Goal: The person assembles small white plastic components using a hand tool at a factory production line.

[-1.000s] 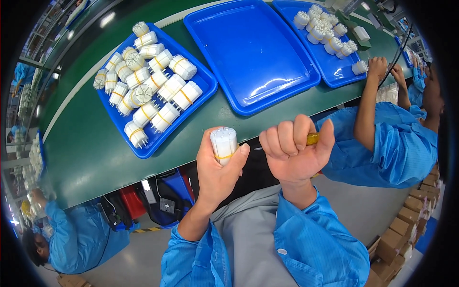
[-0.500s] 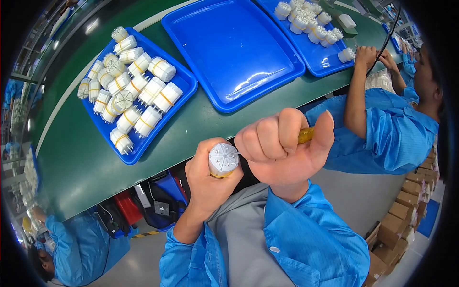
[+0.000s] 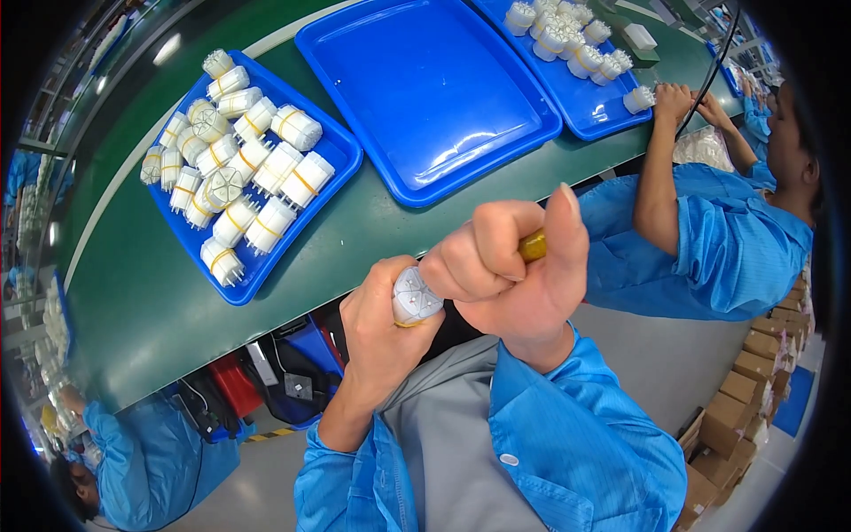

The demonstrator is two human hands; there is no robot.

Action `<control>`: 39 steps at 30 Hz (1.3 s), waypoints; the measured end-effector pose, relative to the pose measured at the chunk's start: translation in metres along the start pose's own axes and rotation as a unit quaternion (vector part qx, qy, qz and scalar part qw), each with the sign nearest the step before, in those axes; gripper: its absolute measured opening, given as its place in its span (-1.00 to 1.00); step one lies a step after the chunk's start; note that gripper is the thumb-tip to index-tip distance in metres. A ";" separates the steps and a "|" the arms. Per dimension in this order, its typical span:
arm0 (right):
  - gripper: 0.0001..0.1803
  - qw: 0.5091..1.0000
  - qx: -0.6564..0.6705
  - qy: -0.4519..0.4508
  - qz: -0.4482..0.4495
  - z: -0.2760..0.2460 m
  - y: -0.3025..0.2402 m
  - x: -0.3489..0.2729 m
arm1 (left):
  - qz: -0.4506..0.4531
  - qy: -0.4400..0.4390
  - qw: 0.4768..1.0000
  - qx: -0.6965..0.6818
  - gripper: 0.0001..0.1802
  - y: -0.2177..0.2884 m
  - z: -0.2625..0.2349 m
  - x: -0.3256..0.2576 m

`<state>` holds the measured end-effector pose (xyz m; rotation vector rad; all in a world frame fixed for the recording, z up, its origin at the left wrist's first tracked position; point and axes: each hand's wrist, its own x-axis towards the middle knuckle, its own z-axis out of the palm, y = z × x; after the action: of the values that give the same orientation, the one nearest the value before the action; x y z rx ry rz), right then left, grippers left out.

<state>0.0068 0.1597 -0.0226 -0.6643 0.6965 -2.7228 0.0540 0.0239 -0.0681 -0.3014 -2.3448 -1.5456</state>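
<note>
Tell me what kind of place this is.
Likely a factory assembly line: a long green conveyor belt, blue trays of identical white cylindrical parts, and a co-worker in a blue work smock.

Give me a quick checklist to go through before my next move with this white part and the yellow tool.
1. Left hand grips the white part: ok.
2. Right hand closed around the yellow-handled tool: ok.
3. Tool tip seated on the part: cannot tell, fingers hide it.
4. Tray of white parts on the green belt: ok.
5. Middle blue tray has room: ok.
6. Co-worker's arm apart from my hands: ok.
</note>
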 end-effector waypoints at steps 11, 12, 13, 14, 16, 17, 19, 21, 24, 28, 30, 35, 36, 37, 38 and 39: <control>-0.34 0.996 0.028 0.036 -0.081 -0.012 0.003 0.004 | -0.118 -0.043 0.987 -0.100 -0.52 -0.007 -0.014 0.001; -0.34 0.992 0.021 0.066 -0.106 -0.012 -0.003 0.004 | -0.138 -0.038 0.973 -0.179 -0.47 -0.009 -0.018 0.002; -0.35 0.990 0.006 0.078 -0.114 -0.017 -0.007 0.002 | -0.117 -0.050 0.976 -0.179 -0.40 -0.016 -0.026 0.004; -0.35 0.988 -0.010 0.089 -0.123 -0.023 -0.008 0.000 | -0.106 -0.033 0.982 -0.150 -0.45 -0.016 -0.036 0.006; -0.36 0.989 -0.011 0.102 -0.109 -0.033 -0.008 -0.006 | -0.084 0.047 0.994 -0.044 -0.45 -0.011 -0.048 0.018; -0.37 0.988 -0.019 0.119 -0.096 -0.037 -0.006 -0.009 | -0.064 0.074 0.994 0.038 -0.47 -0.008 -0.058 0.027; -0.37 0.987 -0.013 0.133 -0.086 -0.040 -0.001 -0.014 | 0.005 0.121 0.978 0.169 -0.49 -0.017 -0.078 0.043; -0.38 0.984 -0.015 0.158 -0.075 -0.042 0.002 -0.017 | 0.042 0.133 0.963 0.230 -0.46 -0.028 -0.090 0.054; -0.39 0.983 -0.029 0.166 -0.078 -0.046 -0.001 -0.021 | 0.020 0.107 0.926 0.362 -0.43 -0.039 -0.096 0.065; -0.45 0.976 -0.102 0.169 -0.095 -0.065 -0.012 -0.018 | 0.062 0.090 0.913 0.392 -0.52 -0.049 -0.107 0.066; -0.51 0.946 -0.229 0.218 -0.072 -0.075 -0.030 -0.012 | 0.057 0.080 0.921 0.378 -0.54 -0.049 -0.115 0.062; -0.61 0.763 -0.530 0.338 -0.152 -0.107 -0.092 0.000 | 0.044 0.068 0.933 0.351 -0.58 -0.054 -0.117 0.056; -0.68 0.732 -0.559 0.355 -0.158 -0.117 -0.104 0.005 | 0.045 0.073 0.942 0.325 -0.58 -0.055 -0.120 0.056; -0.74 0.678 -0.613 0.370 -0.169 -0.129 -0.116 0.009 | 0.044 0.074 0.951 0.296 -0.59 -0.059 -0.119 0.057; -0.75 0.620 -0.662 0.382 -0.178 -0.140 -0.129 0.016 | 0.049 0.073 0.952 0.293 -0.59 -0.062 -0.118 0.060; -0.72 0.568 -0.703 0.400 -0.149 -0.147 -0.140 0.026 | 0.054 0.082 0.946 0.310 -0.60 -0.063 -0.119 0.061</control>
<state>-0.1051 0.3272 -0.0573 0.4826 3.2557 -1.9011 -0.0067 -0.1098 -0.0559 -0.1368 -2.4802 -0.6890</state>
